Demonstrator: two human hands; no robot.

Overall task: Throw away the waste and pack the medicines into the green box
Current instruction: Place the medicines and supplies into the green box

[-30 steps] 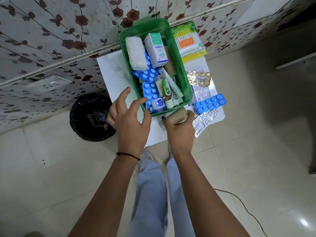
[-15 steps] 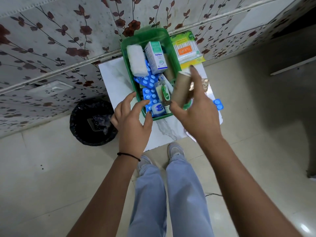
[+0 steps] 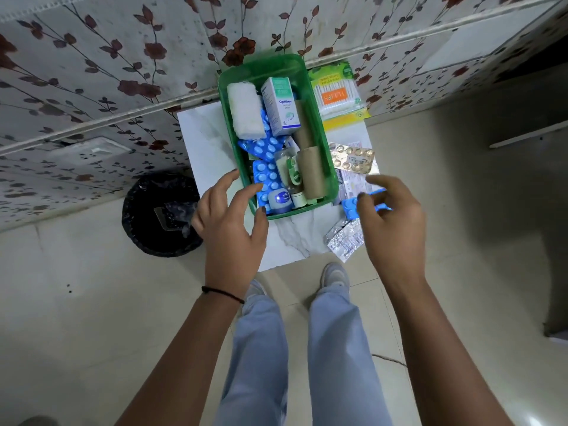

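Marble-look table (image 3: 212,155) against floral wall (image 3: 92,72) bears green box (image 3: 325,167); left hand (image 3: 229,222) and right hand (image 3: 392,216) hover spread, empty.

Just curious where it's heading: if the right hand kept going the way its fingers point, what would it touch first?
Most likely the blue blister pack right at the right hand's fingertips; it may already be touching, since depth is unclear.

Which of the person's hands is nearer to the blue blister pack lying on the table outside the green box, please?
Right. The right hand hovers directly over the blue blister pack, fingertips at it; the left hand is across the green box, at its near left corner.
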